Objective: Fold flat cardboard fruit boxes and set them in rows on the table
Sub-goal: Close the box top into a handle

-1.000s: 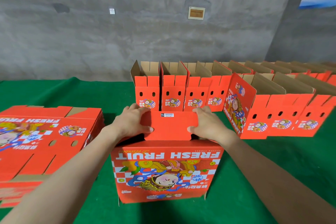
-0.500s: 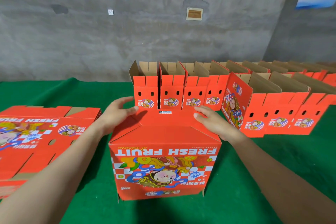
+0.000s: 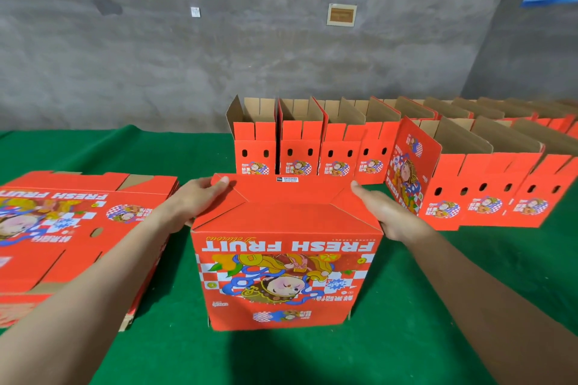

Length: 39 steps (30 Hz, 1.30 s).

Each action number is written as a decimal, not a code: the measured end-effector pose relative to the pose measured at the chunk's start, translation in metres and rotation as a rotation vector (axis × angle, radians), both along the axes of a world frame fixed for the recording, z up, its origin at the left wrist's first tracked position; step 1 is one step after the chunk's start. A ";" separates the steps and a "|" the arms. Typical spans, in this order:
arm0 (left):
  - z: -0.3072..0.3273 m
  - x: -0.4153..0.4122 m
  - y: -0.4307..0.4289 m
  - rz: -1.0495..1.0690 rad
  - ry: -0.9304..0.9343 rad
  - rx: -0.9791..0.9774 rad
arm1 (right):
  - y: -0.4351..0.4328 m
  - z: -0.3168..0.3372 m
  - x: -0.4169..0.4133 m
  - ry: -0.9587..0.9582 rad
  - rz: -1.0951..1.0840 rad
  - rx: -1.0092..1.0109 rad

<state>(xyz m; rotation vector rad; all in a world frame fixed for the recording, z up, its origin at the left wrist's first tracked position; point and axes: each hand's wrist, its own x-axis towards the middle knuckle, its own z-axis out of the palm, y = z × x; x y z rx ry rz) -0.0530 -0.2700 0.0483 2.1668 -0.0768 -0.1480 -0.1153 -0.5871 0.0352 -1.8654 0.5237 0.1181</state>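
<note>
A red fruit box (image 3: 287, 275) stands upside down on the green table (image 3: 438, 306) right in front of me, its "FRESH FRUIT" print inverted. Its upper flaps are folded inward into a sloped closed top. My left hand (image 3: 195, 200) grips the left end of the long flap, thumb on top at the corner. My right hand (image 3: 387, 216) holds the right upper edge, with the thumb at the flap's end and the fingers hidden behind the box.
A stack of flat unfolded boxes (image 3: 72, 228) lies at the left. Several folded open-topped boxes form a back row (image 3: 300, 147) along the grey wall and a nearer row (image 3: 484, 194) to the right.
The raised flap between my hands has gone down onto the box top. Both hands have slid outward from the flap's middle to the box's left and right upper edges.
</note>
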 end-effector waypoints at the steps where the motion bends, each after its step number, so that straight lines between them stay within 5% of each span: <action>1: 0.004 0.001 -0.001 0.006 -0.030 -0.046 | 0.000 0.005 0.001 -0.036 -0.013 0.001; 4: 0.023 0.006 0.004 0.049 -0.124 -0.140 | 0.001 0.028 0.001 -0.157 -0.042 0.076; 9: 0.034 0.006 0.020 0.080 -0.081 -0.470 | 0.001 0.044 -0.015 -0.372 0.136 0.498; 14: 0.010 0.002 0.021 0.070 0.014 -0.661 | 0.006 0.018 -0.017 -0.418 0.000 0.590; 21: -0.007 0.002 0.035 -0.224 0.038 -0.579 | 0.002 0.006 -0.017 -0.347 0.088 0.488; 26: -0.034 0.009 0.030 -0.096 -0.186 -0.397 | -0.007 -0.006 -0.019 -0.231 0.143 0.363; 33: -0.070 0.016 0.002 0.040 -0.099 0.001 | 0.009 -0.032 -0.024 -0.254 0.201 0.114; 39: -0.075 0.010 -0.029 -0.133 0.290 -0.454 | 0.018 -0.089 -0.025 -0.248 0.133 -0.183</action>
